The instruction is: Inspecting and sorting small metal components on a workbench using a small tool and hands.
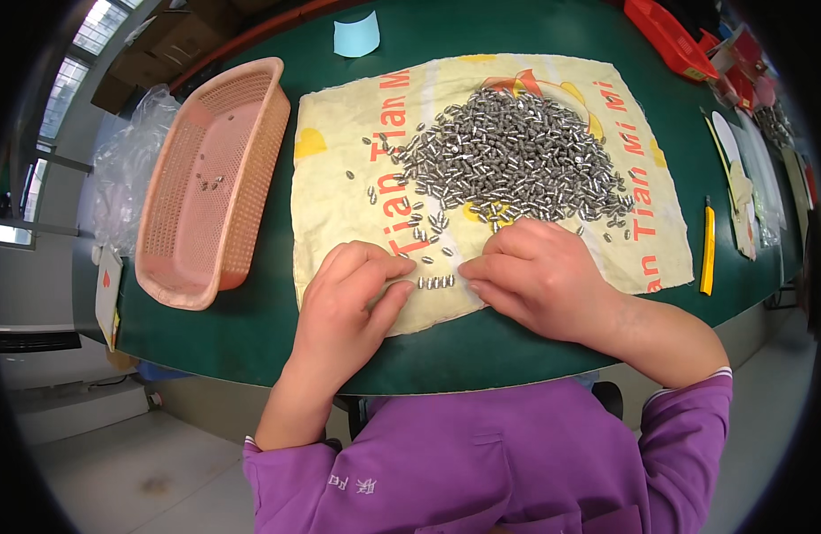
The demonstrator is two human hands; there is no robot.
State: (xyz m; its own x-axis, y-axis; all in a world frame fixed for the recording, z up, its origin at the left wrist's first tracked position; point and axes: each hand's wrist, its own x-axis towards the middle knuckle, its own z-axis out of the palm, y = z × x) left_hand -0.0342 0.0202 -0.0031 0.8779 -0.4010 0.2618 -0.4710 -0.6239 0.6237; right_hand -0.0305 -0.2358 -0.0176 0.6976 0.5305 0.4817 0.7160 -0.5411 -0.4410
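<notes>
The left hand (353, 289) and right hand (535, 271) rest curled on the cloth sack (339, 178), fingertips pinching the ends of a short row of small metal cylinders (435, 282) (neither grip lifts anything). Squeeze evenly inward, I'd judge, keeping pieces flat. The heap (513, 156) lies just beyond, the pink basket (215, 178) leftward on the table (250, 329).

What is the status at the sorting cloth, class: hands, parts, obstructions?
Left hand and right hand flat on the printed cloth, flanking a short row of metal pieces. Big pile of metal pieces beyond. Pink basket left, nearly empty.

Green counter (250, 329): pink mesh basket (210, 178) at left, blue paper slip (355, 36) at back, yellow utility knife (707, 247) and red bin (669, 36) placed right.
</notes>
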